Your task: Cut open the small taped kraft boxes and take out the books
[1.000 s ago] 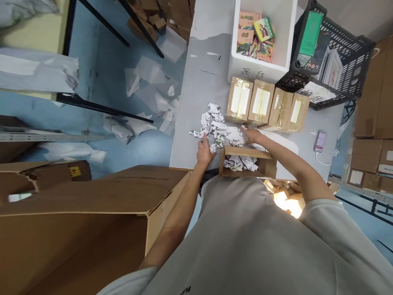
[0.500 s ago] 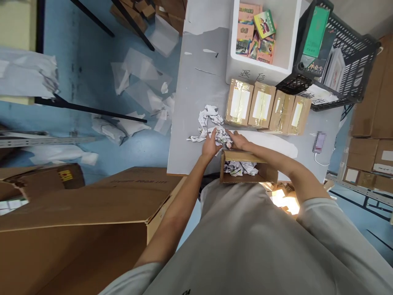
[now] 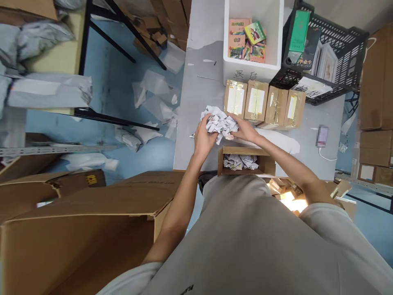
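A bundle of crumpled paper [image 3: 219, 123] is gathered between my two hands over the grey table [image 3: 196, 90]. My left hand [image 3: 204, 138] curls round its left side, fingers closed on the paper. From the right, my right hand [image 3: 244, 129] presses against the same bundle, its fingers partly behind the paper. Just below, close to my body, an open cardboard box [image 3: 270, 164] holds more crumpled paper [image 3: 240, 161] in its left part.
Several taped cardboard boxes [image 3: 257, 100] stand in a row beyond my right hand. Behind them are a white bin [image 3: 253, 69] with small books and a black crate [image 3: 346, 57]. A phone [image 3: 322, 136] lies at the right. A large open carton [image 3: 92, 196] stands at the lower left.
Both hands have drawn the spread-out crumpled paper together into a compact bundle and taken it between them. The view has shifted slightly, with more of the left side showing.
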`<state>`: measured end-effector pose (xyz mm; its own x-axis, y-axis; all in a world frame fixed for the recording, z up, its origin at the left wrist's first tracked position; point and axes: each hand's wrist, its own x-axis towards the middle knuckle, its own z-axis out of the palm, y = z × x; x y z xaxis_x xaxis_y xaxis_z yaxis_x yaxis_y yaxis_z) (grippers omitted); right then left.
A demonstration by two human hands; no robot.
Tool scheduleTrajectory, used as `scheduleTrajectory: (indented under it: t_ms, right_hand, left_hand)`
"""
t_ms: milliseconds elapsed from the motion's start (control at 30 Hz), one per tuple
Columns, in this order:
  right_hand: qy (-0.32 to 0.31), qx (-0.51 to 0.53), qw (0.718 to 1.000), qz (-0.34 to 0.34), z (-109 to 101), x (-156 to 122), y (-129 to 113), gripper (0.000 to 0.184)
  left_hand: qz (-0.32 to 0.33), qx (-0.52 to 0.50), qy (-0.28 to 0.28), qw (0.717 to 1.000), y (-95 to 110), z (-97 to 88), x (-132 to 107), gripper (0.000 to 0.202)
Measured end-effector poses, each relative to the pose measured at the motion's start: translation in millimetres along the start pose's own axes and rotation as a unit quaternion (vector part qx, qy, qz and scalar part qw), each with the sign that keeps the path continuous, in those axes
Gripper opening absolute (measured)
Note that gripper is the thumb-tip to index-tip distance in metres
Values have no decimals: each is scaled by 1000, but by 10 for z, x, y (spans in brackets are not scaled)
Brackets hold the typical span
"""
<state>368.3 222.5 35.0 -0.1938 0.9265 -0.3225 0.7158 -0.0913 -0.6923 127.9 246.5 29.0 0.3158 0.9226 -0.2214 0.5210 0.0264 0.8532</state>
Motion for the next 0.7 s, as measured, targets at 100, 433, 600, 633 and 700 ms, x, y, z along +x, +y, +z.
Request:
scheduleTrajectory:
  t_ms: [100, 433, 600, 633, 700]
  right_hand:
    - [61, -20, 998, -12, -272, -490, -342, 89]
    - [66, 42, 993, 88, 159, -2159, -512, 89]
    - [29, 81, 986, 145, 493, -2389, -307, 87]
    - [28, 81, 985, 151, 520, -2420, -286, 86]
    - [23, 81, 984, 159, 555, -2468, -249, 87]
  left_hand:
    - [68, -15, 41, 997, 398, -123, -304, 84]
    - [33, 36, -85, 995, 703, 139, -1587, 84]
    - [-1, 30, -143, 989, 505, 318, -1707, 81]
    - [-14, 23, -154, 988, 482, 337, -1704, 81]
    - [-51, -5, -183, 982, 439, 361, -1686, 80]
